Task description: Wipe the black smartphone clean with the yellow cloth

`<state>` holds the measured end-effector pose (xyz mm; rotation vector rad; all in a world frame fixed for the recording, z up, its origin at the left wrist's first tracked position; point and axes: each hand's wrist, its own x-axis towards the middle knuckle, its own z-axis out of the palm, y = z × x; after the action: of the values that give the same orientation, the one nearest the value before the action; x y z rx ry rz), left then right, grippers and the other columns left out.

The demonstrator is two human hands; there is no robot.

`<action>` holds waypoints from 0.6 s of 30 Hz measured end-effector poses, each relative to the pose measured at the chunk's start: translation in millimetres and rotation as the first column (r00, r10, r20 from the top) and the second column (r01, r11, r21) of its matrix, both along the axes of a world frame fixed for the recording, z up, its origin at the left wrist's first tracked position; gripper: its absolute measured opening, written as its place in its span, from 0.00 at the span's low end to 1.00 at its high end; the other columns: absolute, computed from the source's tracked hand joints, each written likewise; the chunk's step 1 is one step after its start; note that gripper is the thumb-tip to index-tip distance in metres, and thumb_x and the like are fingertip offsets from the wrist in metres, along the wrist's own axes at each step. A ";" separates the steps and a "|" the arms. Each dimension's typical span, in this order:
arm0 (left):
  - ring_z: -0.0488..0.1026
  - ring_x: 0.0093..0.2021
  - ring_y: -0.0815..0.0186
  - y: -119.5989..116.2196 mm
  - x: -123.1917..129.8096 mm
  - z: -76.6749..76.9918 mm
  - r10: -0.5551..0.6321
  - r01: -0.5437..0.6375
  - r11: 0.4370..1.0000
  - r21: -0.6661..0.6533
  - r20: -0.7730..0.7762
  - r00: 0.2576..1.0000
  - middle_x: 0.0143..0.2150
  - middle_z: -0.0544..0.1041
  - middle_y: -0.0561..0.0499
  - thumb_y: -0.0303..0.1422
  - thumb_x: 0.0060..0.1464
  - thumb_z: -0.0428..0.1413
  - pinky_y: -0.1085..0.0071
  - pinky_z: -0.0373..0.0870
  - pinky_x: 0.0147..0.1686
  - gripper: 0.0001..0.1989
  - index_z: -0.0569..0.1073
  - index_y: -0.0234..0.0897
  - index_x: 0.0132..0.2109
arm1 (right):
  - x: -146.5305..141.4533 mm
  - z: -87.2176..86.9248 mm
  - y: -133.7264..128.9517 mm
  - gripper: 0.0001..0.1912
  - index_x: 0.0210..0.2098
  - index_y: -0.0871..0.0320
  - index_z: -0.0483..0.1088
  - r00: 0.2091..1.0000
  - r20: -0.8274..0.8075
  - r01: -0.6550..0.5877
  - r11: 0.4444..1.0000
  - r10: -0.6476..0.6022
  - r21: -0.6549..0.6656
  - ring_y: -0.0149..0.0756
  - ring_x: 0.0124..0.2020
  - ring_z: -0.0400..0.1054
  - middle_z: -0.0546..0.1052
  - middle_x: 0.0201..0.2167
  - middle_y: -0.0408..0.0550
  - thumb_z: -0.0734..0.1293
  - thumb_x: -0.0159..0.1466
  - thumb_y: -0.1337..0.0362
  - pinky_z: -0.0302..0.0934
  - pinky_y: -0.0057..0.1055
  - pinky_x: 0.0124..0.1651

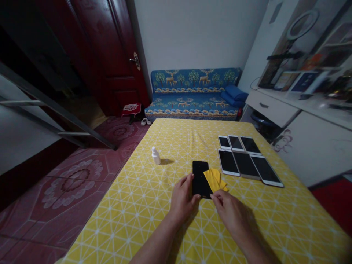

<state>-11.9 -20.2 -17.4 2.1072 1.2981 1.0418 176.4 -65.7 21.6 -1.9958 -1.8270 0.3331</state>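
Observation:
A black phone (200,181) lies face up on the yellow patterned tablecloth (132,212). My left hand (182,196) grips its left side, with fingertips on the left edge and the thumb at the lower left corner. At the lower right corner is my right hand (226,207), its fingers pinched together by the phone's edge and the near end of a yellow cloth (215,179). Whether the fingers hold the cloth or the phone is not clear. The cloth lies partly over the phone's right side.
Several phones rest in two rows at the right, among them a white-framed one (266,170). A small white spray bottle (156,156) stands at the left. Beyond the table are a blue sofa (189,99) and a white cabinet (310,146).

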 end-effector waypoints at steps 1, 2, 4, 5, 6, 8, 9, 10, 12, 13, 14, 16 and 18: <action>0.66 0.62 0.47 0.3 -0.2 -1.1 0.003 -0.003 1.000 0.000 0.009 1.000 0.63 0.69 0.37 0.53 0.56 0.56 0.51 0.64 0.61 0.39 0.61 0.36 0.67 | -0.5 -3.4 1.2 0.11 0.29 0.52 0.73 0.999 -0.042 0.016 1.000 -0.015 0.019 0.42 0.31 0.76 0.80 0.27 0.48 0.62 0.66 0.60 0.63 0.33 0.33; 0.66 0.62 0.47 0.6 -0.4 -2.3 0.004 -0.004 1.000 -0.002 0.021 1.000 0.63 0.70 0.37 0.53 0.56 0.56 0.51 0.64 0.60 0.39 0.61 0.36 0.68 | -1.7 -7.3 2.8 0.10 0.32 0.53 0.74 0.995 -0.101 0.031 0.999 -0.027 0.042 0.42 0.32 0.76 0.81 0.30 0.49 0.62 0.65 0.60 0.65 0.34 0.35; 0.68 0.60 0.47 1.3 -0.6 -4.4 0.004 -0.003 1.000 -0.011 0.048 0.999 0.61 0.71 0.37 0.52 0.56 0.56 0.52 0.65 0.59 0.38 0.61 0.37 0.68 | -6.0 -15.7 6.3 0.11 0.38 0.54 0.75 0.969 -0.243 0.068 0.994 -0.046 0.081 0.44 0.36 0.77 0.82 0.35 0.52 0.62 0.63 0.58 0.67 0.36 0.39; 0.68 0.59 0.47 1.6 -0.6 -5.3 0.002 -0.001 1.000 -0.017 0.058 0.998 0.61 0.72 0.37 0.51 0.56 0.56 0.52 0.66 0.58 0.38 0.61 0.37 0.67 | -8.7 -19.6 7.7 0.12 0.40 0.54 0.75 0.944 -0.324 0.089 0.992 -0.057 0.085 0.44 0.37 0.77 0.81 0.38 0.54 0.63 0.62 0.57 0.68 0.37 0.40; 0.69 0.59 0.47 1.8 -0.5 -5.9 0.000 0.002 1.000 -0.022 0.062 0.998 0.60 0.72 0.37 0.50 0.56 0.57 0.52 0.66 0.58 0.37 0.62 0.37 0.67 | -11.5 -22.7 8.6 0.14 0.42 0.55 0.75 0.908 -0.413 0.111 0.991 -0.071 0.074 0.45 0.37 0.77 0.81 0.39 0.55 0.63 0.61 0.56 0.69 0.38 0.41; 0.70 0.57 0.46 1.9 -0.1 -6.1 -0.004 0.006 0.999 -0.032 0.065 0.998 0.58 0.73 0.36 0.49 0.55 0.57 0.52 0.67 0.57 0.37 0.63 0.36 0.67 | -16.5 -26.0 8.7 0.19 0.45 0.56 0.74 0.787 -0.605 0.154 0.988 -0.125 -0.004 0.45 0.35 0.78 0.80 0.43 0.57 0.65 0.58 0.53 0.71 0.40 0.39; 0.70 0.56 0.46 1.7 0.2 -5.7 -0.004 0.006 0.999 -0.036 0.069 0.998 0.57 0.74 0.36 0.49 0.55 0.57 0.52 0.67 0.56 0.37 0.64 0.35 0.66 | -18.2 -25.9 8.1 0.22 0.46 0.56 0.73 0.702 -0.693 0.171 0.983 -0.166 -0.063 0.45 0.34 0.78 0.79 0.45 0.58 0.66 0.56 0.52 0.72 0.40 0.37; 0.70 0.56 0.46 1.5 0.4 -5.1 -0.002 0.005 0.999 -0.040 0.080 0.997 0.56 0.74 0.36 0.49 0.55 0.57 0.52 0.67 0.56 0.37 0.64 0.35 0.66 | -19.3 -24.7 7.2 0.25 0.47 0.57 0.72 0.611 -0.763 0.181 0.976 -0.211 -0.125 0.46 0.34 0.79 0.78 0.47 0.59 0.67 0.55 0.50 0.72 0.39 0.35; 0.71 0.55 0.46 0.9 0.7 -3.7 0.008 -0.002 0.999 -0.049 0.112 0.994 0.55 0.75 0.35 0.50 0.55 0.57 0.52 0.68 0.54 0.37 0.66 0.34 0.65 | -19.7 -20.8 5.4 0.29 0.48 0.59 0.71 0.454 -0.845 0.190 0.957 -0.284 -0.220 0.46 0.34 0.79 0.77 0.50 0.61 0.69 0.51 0.49 0.72 0.38 0.32; 0.71 0.54 0.46 0.6 0.7 -3.1 0.014 -0.007 0.999 -0.053 0.125 0.992 0.55 0.75 0.35 0.51 0.54 0.57 0.52 0.68 0.54 0.37 0.66 0.33 0.65 | -19.3 -18.8 5.0 0.31 0.48 0.59 0.71 0.402 -0.863 0.189 0.950 -0.305 -0.247 0.46 0.33 0.79 0.76 0.51 0.62 0.70 0.49 0.49 0.72 0.37 0.31; 0.71 0.54 0.46 0.5 0.6 -2.7 0.019 -0.011 0.998 -0.058 0.131 0.991 0.54 0.75 0.35 0.51 0.54 0.58 0.52 0.68 0.54 0.38 0.67 0.33 0.64 | -18.8 -17.3 5.0 0.31 0.48 0.60 0.71 0.374 -0.872 0.187 0.946 -0.317 -0.264 0.45 0.32 0.79 0.77 0.50 0.62 0.71 0.48 0.49 0.71 0.36 0.31; 0.71 0.54 0.46 0.5 0.1 -2.7 0.024 -0.015 0.998 -0.067 0.136 0.990 0.54 0.75 0.35 0.51 0.52 0.60 0.53 0.69 0.54 0.39 0.67 0.32 0.64 | -18.0 -16.2 6.9 0.31 0.47 0.61 0.70 0.381 -0.866 0.180 0.945 -0.323 -0.273 0.41 0.27 0.77 0.79 0.45 0.60 0.71 0.48 0.49 0.70 0.34 0.27; 0.71 0.53 0.46 0.8 -0.4 -3.5 0.024 -0.014 0.998 -0.069 0.148 0.989 0.53 0.75 0.36 0.52 0.52 0.60 0.53 0.69 0.54 0.39 0.67 0.33 0.64 | -18.2 -17.9 10.7 0.31 0.49 0.61 0.70 0.469 -0.831 0.186 0.953 -0.300 -0.239 0.37 0.21 0.74 0.80 0.38 0.55 0.69 0.51 0.49 0.67 0.32 0.23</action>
<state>-12.2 -19.4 -20.9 1.9314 1.2652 1.1243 158.1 -54.9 3.7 -1.6085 -0.8549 1.1372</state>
